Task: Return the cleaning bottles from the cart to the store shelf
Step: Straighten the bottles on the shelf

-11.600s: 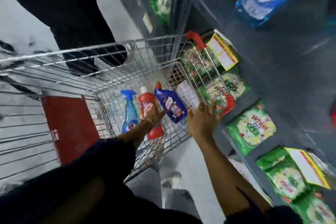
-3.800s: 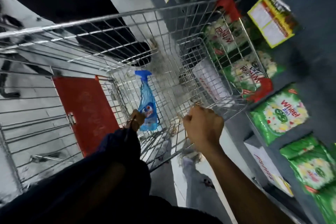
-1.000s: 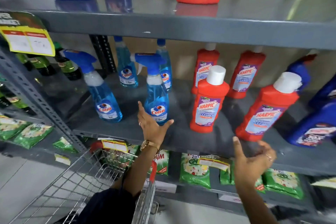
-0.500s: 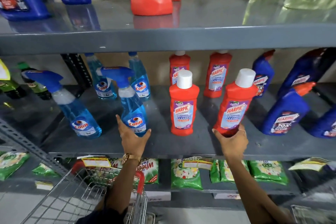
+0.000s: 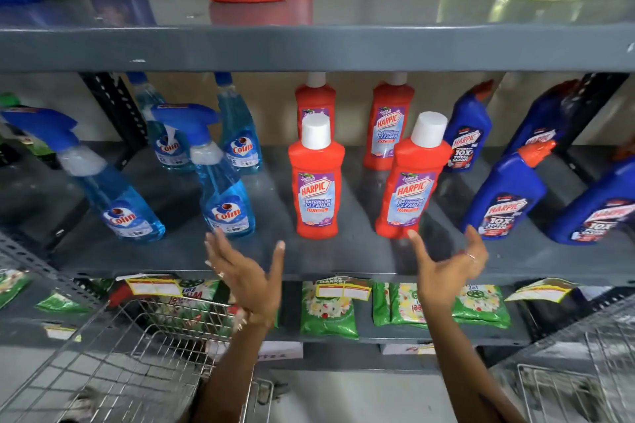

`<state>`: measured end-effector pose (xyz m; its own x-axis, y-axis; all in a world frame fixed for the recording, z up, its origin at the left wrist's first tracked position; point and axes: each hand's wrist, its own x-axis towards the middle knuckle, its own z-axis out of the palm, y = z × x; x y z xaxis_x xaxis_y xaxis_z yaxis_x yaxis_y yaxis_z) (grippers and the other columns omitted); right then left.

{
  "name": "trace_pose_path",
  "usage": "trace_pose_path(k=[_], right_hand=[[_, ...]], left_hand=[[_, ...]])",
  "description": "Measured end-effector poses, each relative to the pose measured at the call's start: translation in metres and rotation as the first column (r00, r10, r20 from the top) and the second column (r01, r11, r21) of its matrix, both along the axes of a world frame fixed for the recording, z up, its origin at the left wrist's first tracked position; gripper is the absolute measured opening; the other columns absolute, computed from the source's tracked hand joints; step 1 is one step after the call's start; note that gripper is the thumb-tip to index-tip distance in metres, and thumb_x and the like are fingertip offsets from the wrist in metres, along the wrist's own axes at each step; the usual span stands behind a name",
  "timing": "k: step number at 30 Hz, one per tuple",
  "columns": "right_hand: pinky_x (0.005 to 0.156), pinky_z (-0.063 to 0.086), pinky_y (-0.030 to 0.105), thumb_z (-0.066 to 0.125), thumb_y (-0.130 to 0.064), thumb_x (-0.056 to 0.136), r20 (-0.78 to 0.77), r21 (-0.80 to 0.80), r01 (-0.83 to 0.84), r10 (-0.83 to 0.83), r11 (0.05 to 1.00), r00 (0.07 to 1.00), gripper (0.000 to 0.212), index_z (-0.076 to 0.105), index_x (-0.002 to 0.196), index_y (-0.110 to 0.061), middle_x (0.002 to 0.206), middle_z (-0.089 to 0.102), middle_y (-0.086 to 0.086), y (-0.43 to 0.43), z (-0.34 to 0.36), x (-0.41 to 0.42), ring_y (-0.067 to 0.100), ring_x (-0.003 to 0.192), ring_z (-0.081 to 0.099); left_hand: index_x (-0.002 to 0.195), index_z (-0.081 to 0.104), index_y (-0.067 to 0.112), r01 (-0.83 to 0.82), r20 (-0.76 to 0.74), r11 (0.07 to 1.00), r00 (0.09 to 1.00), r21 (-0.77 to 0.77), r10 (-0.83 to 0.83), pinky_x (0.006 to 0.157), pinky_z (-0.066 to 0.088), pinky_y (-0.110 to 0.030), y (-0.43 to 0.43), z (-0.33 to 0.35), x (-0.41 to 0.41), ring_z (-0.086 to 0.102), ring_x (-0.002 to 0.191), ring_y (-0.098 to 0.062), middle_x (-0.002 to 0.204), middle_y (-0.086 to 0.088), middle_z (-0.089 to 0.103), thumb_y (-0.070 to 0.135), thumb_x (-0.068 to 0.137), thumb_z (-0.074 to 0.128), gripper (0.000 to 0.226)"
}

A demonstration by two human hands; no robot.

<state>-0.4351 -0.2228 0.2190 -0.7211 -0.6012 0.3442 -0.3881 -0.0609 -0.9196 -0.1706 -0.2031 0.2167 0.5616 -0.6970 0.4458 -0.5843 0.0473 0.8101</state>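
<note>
On the grey middle shelf [image 5: 343, 259] stand blue Colin spray bottles, one at the front [image 5: 223, 189] and another to its left [image 5: 113, 196]. Two red Harpic bathroom cleaner bottles stand in the front row, one in the middle [image 5: 316, 182] and one to the right [image 5: 410, 189]. Blue Harpic bottles [image 5: 505, 196] lean at the right. My left hand [image 5: 245, 276] is open just below the front spray bottle, touching nothing. My right hand [image 5: 448, 269] is open below the right red bottle, also holding nothing. The wire cart [image 5: 130, 361] sits at lower left.
An upper shelf [image 5: 309, 45] carries large red, blue and pale yellow bottles. Green detergent packets [image 5: 328, 312] lie on the lower shelf, with yellow price tags hanging from the shelf edge. A second wire basket [image 5: 577, 385] shows at lower right.
Both hands have let go of the bottles they touched half a second ago, the spray bottle and the right red bottle, and pulled back open. Earlier those bottles were in the cart.
</note>
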Motion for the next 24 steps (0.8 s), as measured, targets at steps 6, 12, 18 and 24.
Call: trace_pose_path(k=[6,12,18,24], right_hand=[[0.112,0.018,0.047,0.090,-0.039,0.053,-0.020,0.145,0.140,-0.138,0.980,0.990,0.125,0.018,0.144,0.006,0.146,0.029,0.030,-0.005,0.010,-0.082,0.042,0.137,0.025],[0.116,0.022,0.036,0.090,-0.021,0.058,-0.043,0.166,-0.094,0.102,0.982,0.994,0.115,0.018,0.145,0.003,0.148,0.034,0.024,-0.030,0.008,-0.111,0.035,0.137,0.032],[0.110,0.022,0.032,0.087,-0.019,0.061,-0.072,0.152,-0.098,0.110,0.983,0.991,0.108,0.020,0.143,0.004,0.142,0.036,0.028,-0.031,0.004,-0.114,0.037,0.132,0.033],[0.111,0.026,0.041,0.088,-0.016,0.061,-0.051,0.195,-0.107,0.119,0.975,0.992,0.107,0.021,0.142,0.004,0.141,0.035,0.028,-0.024,0.010,-0.117,0.040,0.132,0.033]], left_hand=[[0.132,0.048,0.016,0.545,0.527,0.815,0.641,0.199,-0.558,0.115,0.030,-0.048,0.029,-0.026,-0.103,0.043,0.134,-0.026,0.137,-0.009,0.055,0.041,0.086,0.054,0.053],[0.122,0.062,0.011,0.441,0.669,0.815,0.479,0.376,-0.567,0.104,0.044,-0.050,0.009,-0.024,-0.140,0.061,0.119,-0.027,0.123,-0.009,0.067,0.038,0.082,0.059,0.048],[0.117,0.064,0.012,0.356,0.695,0.861,0.512,0.364,-0.505,0.103,0.046,-0.045,0.012,-0.018,-0.149,0.064,0.112,-0.026,0.117,-0.008,0.069,0.031,0.083,0.064,0.039],[0.126,0.058,0.010,0.333,0.660,0.835,0.512,0.438,-0.550,0.108,0.041,-0.048,0.018,-0.019,-0.152,0.058,0.121,-0.030,0.128,-0.011,0.064,0.030,0.087,0.057,0.044]])
